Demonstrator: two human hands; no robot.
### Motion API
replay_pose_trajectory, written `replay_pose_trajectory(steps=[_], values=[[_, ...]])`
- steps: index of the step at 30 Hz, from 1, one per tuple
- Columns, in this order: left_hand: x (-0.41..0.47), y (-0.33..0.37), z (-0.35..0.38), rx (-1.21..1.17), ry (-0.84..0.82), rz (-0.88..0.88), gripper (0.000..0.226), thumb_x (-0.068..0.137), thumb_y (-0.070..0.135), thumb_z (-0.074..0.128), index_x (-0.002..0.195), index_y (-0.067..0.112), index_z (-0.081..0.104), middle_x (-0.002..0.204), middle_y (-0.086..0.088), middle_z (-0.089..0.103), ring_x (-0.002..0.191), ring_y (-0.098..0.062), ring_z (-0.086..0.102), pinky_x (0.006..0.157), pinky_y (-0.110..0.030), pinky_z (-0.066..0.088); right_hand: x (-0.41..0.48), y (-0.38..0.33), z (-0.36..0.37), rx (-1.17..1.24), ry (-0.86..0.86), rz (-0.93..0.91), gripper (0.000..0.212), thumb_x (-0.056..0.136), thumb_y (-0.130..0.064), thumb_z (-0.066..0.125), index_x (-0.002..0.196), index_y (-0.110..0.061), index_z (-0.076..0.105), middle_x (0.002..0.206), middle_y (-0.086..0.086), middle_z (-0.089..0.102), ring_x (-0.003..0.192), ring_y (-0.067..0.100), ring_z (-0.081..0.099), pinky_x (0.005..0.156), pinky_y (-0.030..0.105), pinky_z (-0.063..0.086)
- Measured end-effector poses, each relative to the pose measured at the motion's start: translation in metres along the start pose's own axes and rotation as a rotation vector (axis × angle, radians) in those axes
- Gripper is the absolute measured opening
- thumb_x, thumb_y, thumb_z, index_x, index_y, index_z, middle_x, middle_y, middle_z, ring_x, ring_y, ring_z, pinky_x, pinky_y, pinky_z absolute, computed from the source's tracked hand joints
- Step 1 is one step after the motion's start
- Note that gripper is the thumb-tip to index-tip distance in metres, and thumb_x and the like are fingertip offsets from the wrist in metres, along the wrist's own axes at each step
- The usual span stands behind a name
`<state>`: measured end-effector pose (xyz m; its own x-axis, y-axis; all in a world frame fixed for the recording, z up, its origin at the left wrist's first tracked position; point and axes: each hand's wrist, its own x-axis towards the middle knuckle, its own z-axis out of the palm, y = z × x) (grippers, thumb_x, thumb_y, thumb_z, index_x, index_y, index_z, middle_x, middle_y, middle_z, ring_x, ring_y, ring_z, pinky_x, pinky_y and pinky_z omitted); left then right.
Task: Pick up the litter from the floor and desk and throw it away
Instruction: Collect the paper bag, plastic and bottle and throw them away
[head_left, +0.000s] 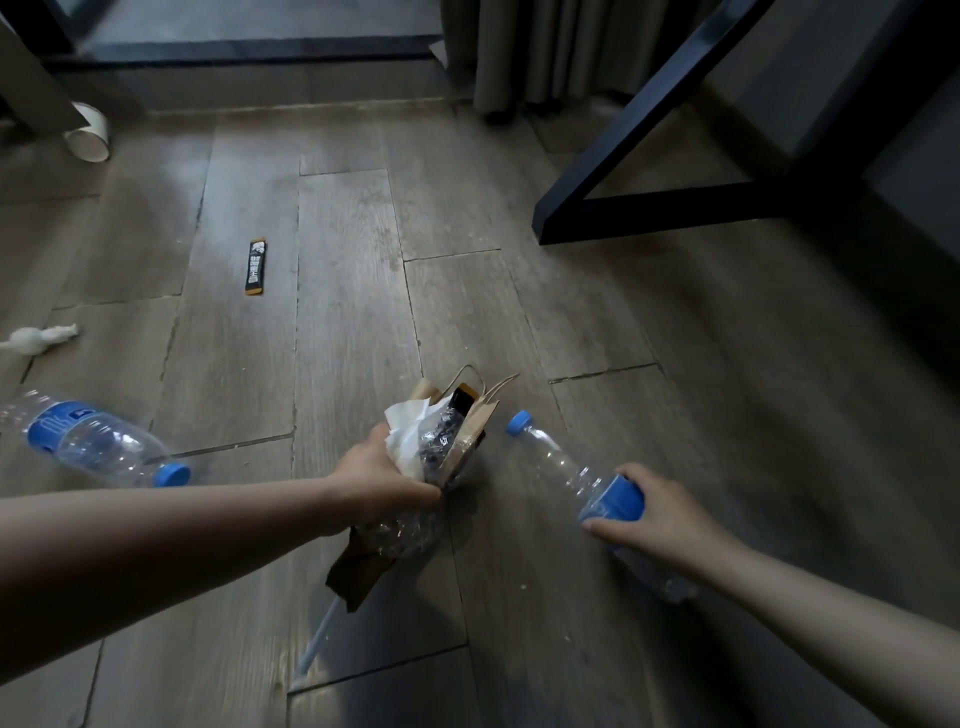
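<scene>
My left hand is closed around a bundle of litter: a brown paper bag, white tissue, crinkled clear plastic and a straw hanging below. My right hand grips a clear plastic bottle by its blue label, its blue cap pointing up and to the left. A second clear bottle with a blue label and cap lies on the wooden floor at the left. A black snack wrapper lies further off. A crumpled white tissue sits at the left edge. A white paper cup lies tipped at the far left.
A dark metal desk leg frame stands on the floor at the upper right. Grey curtains hang at the back. A dark sill runs along the far wall.
</scene>
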<state>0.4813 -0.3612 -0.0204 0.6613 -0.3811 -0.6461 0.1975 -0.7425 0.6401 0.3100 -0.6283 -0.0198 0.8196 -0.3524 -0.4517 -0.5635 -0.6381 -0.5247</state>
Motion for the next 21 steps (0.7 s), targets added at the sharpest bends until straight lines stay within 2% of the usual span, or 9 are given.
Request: replay_pose_trajectory(steps=[3,6,8,12,14,17,21], values=[[0.009,0.01,-0.004,-0.038,0.017,0.01,0.094,0.062,0.024,0.085,0.139,0.021,0.031,0.106,-0.005,0.059,0.092,-0.021,0.064,0.07,-0.032,0.058,0.013,0.002,-0.004,0.079,0.068,0.042,0.053,0.064,-0.054,0.08,0.103,-0.031,0.053,0.088,-0.012,0.061,0.076,0.004,0.06,0.061,0.022,0.047],[0.021,0.021,-0.008,-0.091,0.013,0.003,0.092,0.065,0.024,0.084,0.14,0.022,0.03,0.106,-0.003,0.058,0.091,-0.019,0.063,0.061,-0.024,0.053,0.027,0.002,-0.003,0.149,0.098,0.04,0.045,0.062,-0.054,0.08,0.092,-0.032,0.053,0.085,-0.009,0.063,0.074,0.007,0.062,0.063,0.027,0.053],[0.028,0.028,-0.009,-0.132,0.016,-0.013,0.089,0.066,0.024,0.084,0.138,0.022,0.032,0.104,-0.001,0.058,0.09,-0.017,0.062,0.06,-0.022,0.051,0.036,0.0,-0.003,0.181,0.117,0.04,0.044,0.061,-0.054,0.08,0.088,-0.033,0.053,0.082,-0.009,0.063,0.071,0.005,0.062,0.06,0.022,0.051],[0.048,0.038,-0.009,-0.221,0.031,-0.022,0.085,0.067,0.021,0.084,0.137,0.024,0.036,0.106,-0.004,0.062,0.091,-0.02,0.065,0.065,-0.026,0.054,0.061,-0.01,-0.004,0.25,0.139,0.039,0.048,0.062,-0.056,0.079,0.096,-0.031,0.056,0.086,-0.008,0.065,0.073,0.003,0.062,0.051,0.014,0.044],[0.061,0.041,-0.009,-0.27,0.026,-0.041,0.086,0.068,0.021,0.083,0.139,0.024,0.034,0.11,-0.006,0.061,0.094,-0.022,0.064,0.07,-0.03,0.055,0.075,-0.015,-0.002,0.299,0.143,0.045,0.052,0.063,-0.056,0.078,0.102,-0.03,0.056,0.09,-0.008,0.064,0.078,0.006,0.063,0.055,0.017,0.047],[0.073,0.043,-0.01,-0.351,0.035,-0.071,0.083,0.071,0.019,0.081,0.139,0.022,0.035,0.107,-0.006,0.062,0.091,-0.021,0.065,0.065,-0.028,0.054,0.087,-0.02,-0.002,0.365,0.136,0.069,0.056,0.063,-0.058,0.076,0.106,-0.03,0.055,0.092,-0.01,0.063,0.082,0.007,0.063,0.065,0.025,0.051],[0.065,0.043,-0.009,-0.493,0.078,-0.15,0.076,0.071,0.015,0.082,0.135,0.017,0.041,0.108,-0.011,0.065,0.091,-0.026,0.068,0.068,-0.033,0.055,0.075,-0.026,-0.003,0.461,0.13,0.142,0.063,0.057,-0.063,0.075,0.107,-0.028,0.058,0.091,-0.008,0.068,0.08,0.005,0.066,0.067,0.025,0.051]])
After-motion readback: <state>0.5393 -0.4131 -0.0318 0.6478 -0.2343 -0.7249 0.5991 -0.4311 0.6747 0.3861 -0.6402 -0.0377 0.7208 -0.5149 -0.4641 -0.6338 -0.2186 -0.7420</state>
